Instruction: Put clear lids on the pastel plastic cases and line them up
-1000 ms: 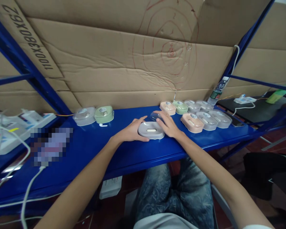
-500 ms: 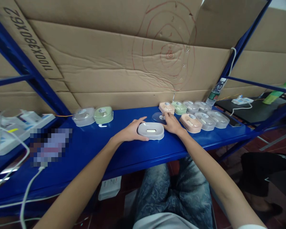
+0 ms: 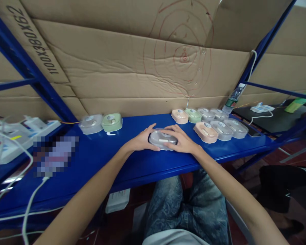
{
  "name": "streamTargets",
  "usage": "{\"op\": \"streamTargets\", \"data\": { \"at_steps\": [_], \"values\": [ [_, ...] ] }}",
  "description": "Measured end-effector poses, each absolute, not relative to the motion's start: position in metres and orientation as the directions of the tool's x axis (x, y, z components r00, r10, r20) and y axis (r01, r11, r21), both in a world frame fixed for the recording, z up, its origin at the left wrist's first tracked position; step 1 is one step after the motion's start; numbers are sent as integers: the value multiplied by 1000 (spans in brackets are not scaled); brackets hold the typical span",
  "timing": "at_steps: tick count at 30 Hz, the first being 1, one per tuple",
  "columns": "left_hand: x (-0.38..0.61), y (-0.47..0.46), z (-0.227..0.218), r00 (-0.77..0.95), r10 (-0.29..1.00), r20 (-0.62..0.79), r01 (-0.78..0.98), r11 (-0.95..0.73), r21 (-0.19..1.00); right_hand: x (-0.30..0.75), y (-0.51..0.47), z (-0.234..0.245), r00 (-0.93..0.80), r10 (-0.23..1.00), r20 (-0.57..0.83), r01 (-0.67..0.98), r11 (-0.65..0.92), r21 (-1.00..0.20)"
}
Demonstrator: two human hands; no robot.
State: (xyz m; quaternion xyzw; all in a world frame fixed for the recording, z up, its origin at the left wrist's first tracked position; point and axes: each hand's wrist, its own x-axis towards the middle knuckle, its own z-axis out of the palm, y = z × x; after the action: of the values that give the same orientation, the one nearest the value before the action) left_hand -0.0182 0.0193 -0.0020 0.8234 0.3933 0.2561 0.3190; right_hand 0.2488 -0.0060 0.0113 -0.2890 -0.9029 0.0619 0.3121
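Observation:
A small grey plastic case [image 3: 161,140] with a clear lid on top lies on the blue shelf [image 3: 132,160] in front of me. A white oblong part shows through the lid. My left hand [image 3: 140,140] cups the case's left end, thumb in front and fingers behind. My right hand [image 3: 183,140] lies over the right end, fingers spread on the lid. A loose white earbud [image 3: 110,134] rests on the shelf to the left, apart from both hands.
Several closed cases in pink, green and grey [image 3: 211,123] stand in two rows at the right. A grey case [image 3: 90,124] and a green case [image 3: 112,122] sit at the left. White power strips and cables [image 3: 15,136] lie far left. Cardboard [image 3: 142,68] backs the shelf. A water bottle [image 3: 233,97] stands at the right.
My right hand picked up the clear lid from behind the grey case and set it on top. My left hand stayed on the case.

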Motion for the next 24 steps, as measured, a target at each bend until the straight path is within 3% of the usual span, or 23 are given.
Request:
{"op": "streamTargets", "data": {
  "at_steps": [6,12,17,24],
  "values": [
    [-21,25,-6,578,802,153,514,-503,695,244,-9,7,-705,518,484,472,852,-224],
    [-20,26,-6,581,801,144,526,-504,685,246,-9,9,-704,578,413,530,815,-236],
    [-19,26,-4,597,774,213,516,-573,637,241,-14,11,-682,626,378,611,772,-176],
    [-23,27,-3,631,752,193,522,-595,611,236,-28,10,-679,626,383,660,749,-54]
  ]
}}
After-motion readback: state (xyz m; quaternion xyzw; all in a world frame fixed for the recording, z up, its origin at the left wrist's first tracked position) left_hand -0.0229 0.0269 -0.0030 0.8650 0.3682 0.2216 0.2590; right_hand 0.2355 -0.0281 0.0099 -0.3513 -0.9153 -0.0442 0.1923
